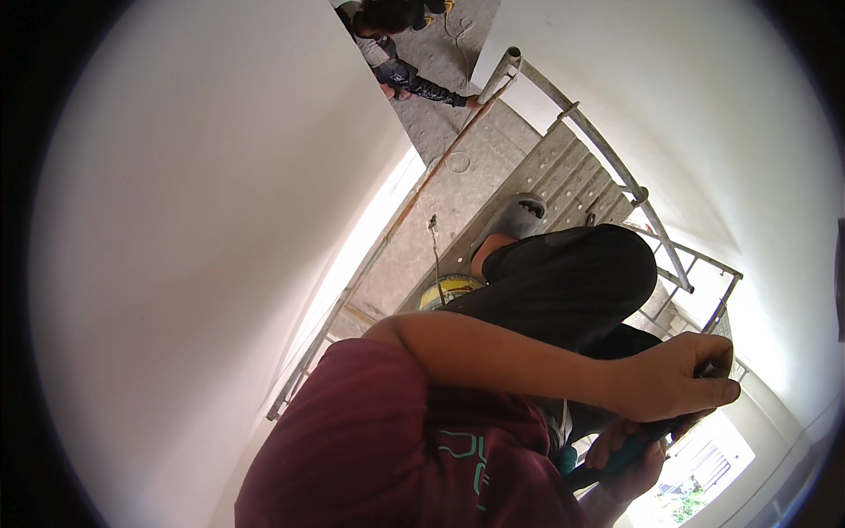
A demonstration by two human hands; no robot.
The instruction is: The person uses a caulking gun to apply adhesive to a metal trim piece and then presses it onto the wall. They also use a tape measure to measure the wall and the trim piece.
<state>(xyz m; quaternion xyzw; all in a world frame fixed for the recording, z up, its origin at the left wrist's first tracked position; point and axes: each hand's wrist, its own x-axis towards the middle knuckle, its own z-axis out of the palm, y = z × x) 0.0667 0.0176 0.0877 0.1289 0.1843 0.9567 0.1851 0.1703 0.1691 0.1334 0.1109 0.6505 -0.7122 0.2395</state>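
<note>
My left hand reaches across in front of me, its fingers curled and its thumb bent inward. Below it, my right hand is wrapped round a dark, partly teal object. The left fingers close on the upper end of what seems to be the same object. Its kind cannot be made out, since fingers cover most of it. My bent leg in black trousers lies beyond my left forearm. A sandalled foot rests on the perforated metal scaffold platform.
Metal scaffold rails edge the platform. A yellow-labelled bucket stands by my leg, a thin rod rising near it. On the floor below, another person has a hand on a scaffold post. White walls flank both sides; a bright window is lower right.
</note>
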